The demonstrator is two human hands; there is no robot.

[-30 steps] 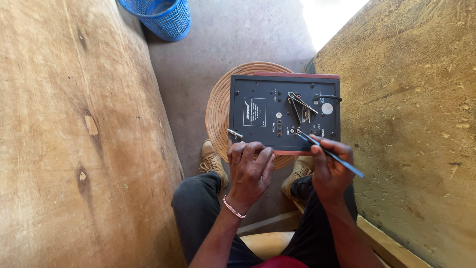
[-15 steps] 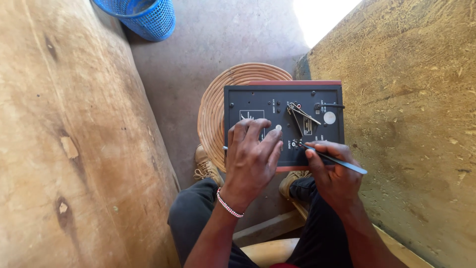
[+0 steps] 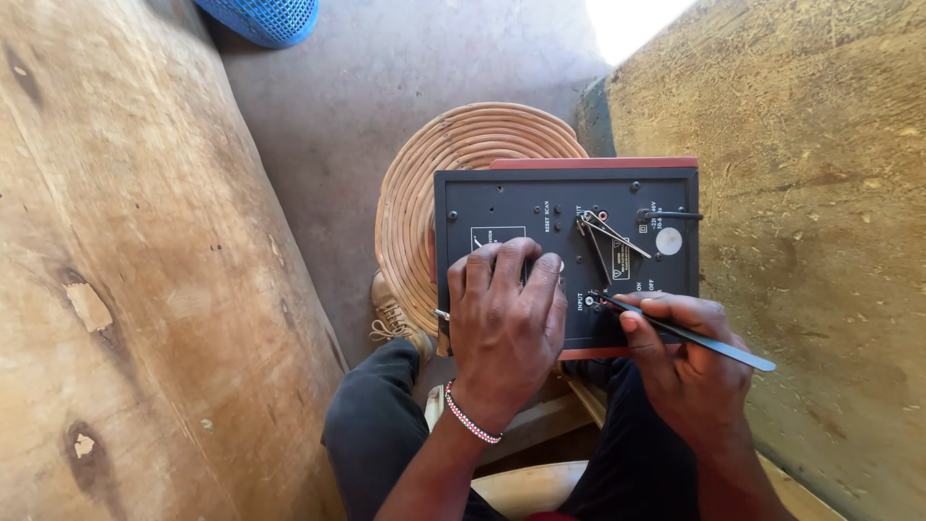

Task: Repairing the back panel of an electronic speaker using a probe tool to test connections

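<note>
Two hands work at mid-frame: the left hand (image 3: 506,323) lies fingers-curled, holding nothing, on a black rear panel (image 3: 564,256), while the right hand (image 3: 685,362) pinches dark tweezers (image 3: 690,335), tip touching the panel's lower edge. The panel rests on a woven coil stool (image 3: 434,193); a blue basket (image 3: 260,14) sits upper left.

A small dark rectangular label (image 3: 621,259) sits mid-right on the black back panel (image 3: 502,198), a round silver sticker (image 3: 668,241) lies just right of it, and a white-outlined box marking (image 3: 494,234) lies left, partly under fingers (image 3: 506,270).
</note>
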